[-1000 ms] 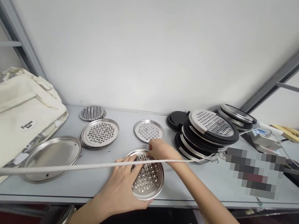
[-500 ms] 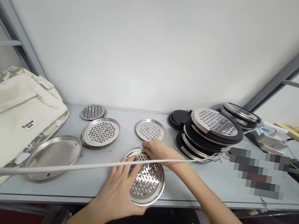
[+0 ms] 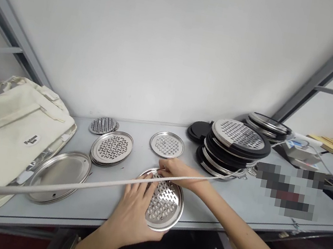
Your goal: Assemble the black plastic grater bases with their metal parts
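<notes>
A round steel grater disc (image 3: 165, 206) with a raised rim and rows of punched teeth lies at the table's front edge. My left hand (image 3: 133, 215) grips its left side, fingers spread over the top and thumb along the near rim. At the far rim, my right hand (image 3: 177, 172) has its fingers curled and pressed against the disc; the fingertips are partly hidden. Just beyond is another toothed disc (image 3: 167, 145). To the left sit a short stack of grater discs (image 3: 113, 148), small grater plates (image 3: 102, 125) and plain steel lids (image 3: 64, 171).
A tall stack of black-rimmed grater discs (image 3: 239, 139) stands at right, beside black round pieces (image 3: 199, 131) and a second stack (image 3: 268, 124). A cream bag (image 3: 7, 131) fills the left end. A pale cord (image 3: 101, 184) crosses in front of the camera, over both hands.
Very little differs. The disc and both hands have stayed in nearly the same place, with a slight shift of the view and the right fingers.
</notes>
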### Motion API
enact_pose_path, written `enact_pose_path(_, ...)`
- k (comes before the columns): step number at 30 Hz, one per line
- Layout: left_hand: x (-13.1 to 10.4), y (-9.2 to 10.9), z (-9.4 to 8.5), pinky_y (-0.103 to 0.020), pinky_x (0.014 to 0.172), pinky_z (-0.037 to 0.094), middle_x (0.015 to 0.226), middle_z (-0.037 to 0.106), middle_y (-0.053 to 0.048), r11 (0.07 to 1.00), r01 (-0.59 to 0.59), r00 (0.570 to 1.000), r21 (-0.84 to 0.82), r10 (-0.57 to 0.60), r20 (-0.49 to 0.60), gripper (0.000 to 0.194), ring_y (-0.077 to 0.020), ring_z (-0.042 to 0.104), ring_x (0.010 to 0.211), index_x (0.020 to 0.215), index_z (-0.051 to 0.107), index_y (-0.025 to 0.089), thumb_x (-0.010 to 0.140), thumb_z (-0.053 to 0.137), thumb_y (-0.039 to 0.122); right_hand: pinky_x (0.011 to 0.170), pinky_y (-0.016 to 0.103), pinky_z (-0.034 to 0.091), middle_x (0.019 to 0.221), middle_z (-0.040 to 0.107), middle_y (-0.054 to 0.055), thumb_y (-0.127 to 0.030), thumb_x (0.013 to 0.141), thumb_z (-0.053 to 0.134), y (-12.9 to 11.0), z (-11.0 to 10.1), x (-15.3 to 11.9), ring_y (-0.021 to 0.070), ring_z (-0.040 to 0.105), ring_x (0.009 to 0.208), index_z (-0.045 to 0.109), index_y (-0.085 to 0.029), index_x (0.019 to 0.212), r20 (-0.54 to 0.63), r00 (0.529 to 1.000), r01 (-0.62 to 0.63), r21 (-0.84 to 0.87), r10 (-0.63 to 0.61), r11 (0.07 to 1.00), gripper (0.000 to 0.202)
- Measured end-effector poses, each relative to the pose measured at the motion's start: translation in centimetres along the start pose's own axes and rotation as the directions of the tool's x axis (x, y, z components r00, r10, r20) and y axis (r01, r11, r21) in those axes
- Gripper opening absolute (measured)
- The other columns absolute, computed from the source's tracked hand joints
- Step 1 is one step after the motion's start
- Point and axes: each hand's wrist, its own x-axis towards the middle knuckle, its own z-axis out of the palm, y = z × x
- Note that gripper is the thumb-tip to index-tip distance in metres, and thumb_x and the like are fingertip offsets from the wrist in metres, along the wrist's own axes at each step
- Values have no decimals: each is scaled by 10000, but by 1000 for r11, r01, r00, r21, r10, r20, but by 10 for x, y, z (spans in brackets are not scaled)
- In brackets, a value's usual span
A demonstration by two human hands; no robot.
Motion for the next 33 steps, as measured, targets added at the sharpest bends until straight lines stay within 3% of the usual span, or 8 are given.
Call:
enact_pose_path(9,1,1,-1,-486,1037,233,1369,392,-134,1000,13,999,-6,-13,30,917,-328,343,1238,1373,336,196,580,690,490,679,232,367,733,622,66,-294,935,409,-1,-9,7,164,574,749,597,-159,797,29,988,153,-92,-151,984,269)
enact_pose_path(13,0,0,-2,-491,1022,248,1345,424,-119,1000,0,999,-4,0,44,818,-328,362,1223,1371,352,223,654,646,486,717,256,377,676,602,52,-331,940,413,3,-7,7,174,563,755,614,-152,760,-45,980,195,-20,-195,981,324)
enact_pose_path(18,-2,-3,-1,-499,1004,259,1373,403,-121,1000,-3,998,-6,3,59,768,-331,350,1241,1387,337,240,718,591,519,596,236,383,592,617,6,-419,962,312,17,-13,-1,128,530,546,640,-153,944,-94,994,85,384,-53,919,423)
enact_pose_path(21,-2,-3,-1,-495,1010,250,1387,397,-106,1000,-5,997,-14,6,72,725,-319,341,1254,1377,359,257,734,581,509,621,241,392,534,626,2,-452,952,324,24,-14,-5,129,525,537,635,-136,948,-141,990,82,495,-13,865,443)
enact_pose_path(24,-2,-3,0,-499,1013,246,1400,385,-108,1000,-3,997,-15,4,74,729,-321,334,1261,1384,353,257,738,584,503,595,239,379,509,607,-1,-466,938,350,28,-8,-7,128,505,516,636,-135,894,-246,966,65,520,77,851,440)
enact_pose_path(28,-2,-3,2,-503,1017,250,1397,387,-116,1000,-20,997,-1,20,79,756,-333,334,1260,1381,367,255,712,615,506,552,244,371,446,452,-43,-462,938,340,21,5,-16,130,466,473,613,-154,843,-459,839,-10,524,292,852,422)
enact_pose_path(30,-2,-4,3,-506,1023,250,1400,380,-122,1000,-22,997,14,21,74,786,-340,328,1264,1379,372,252,689,636,519,579,254,391,530,493,-18,-425,941,349,10,10,-25,143,501,543,597,-165,793,-497,818,-18,480,289,877,389)
enact_pose_path(33,-3,-5,4,-537,1023,245,1418,342,-155,999,-37,997,40,34,66,934,-373,309,1271,1404,330,220,626,647,628,743,297,428,783,598,51,-340,943,373,-9,17,-41,186,548,795,584,-182,823,-500,856,43,322,131,946,289)
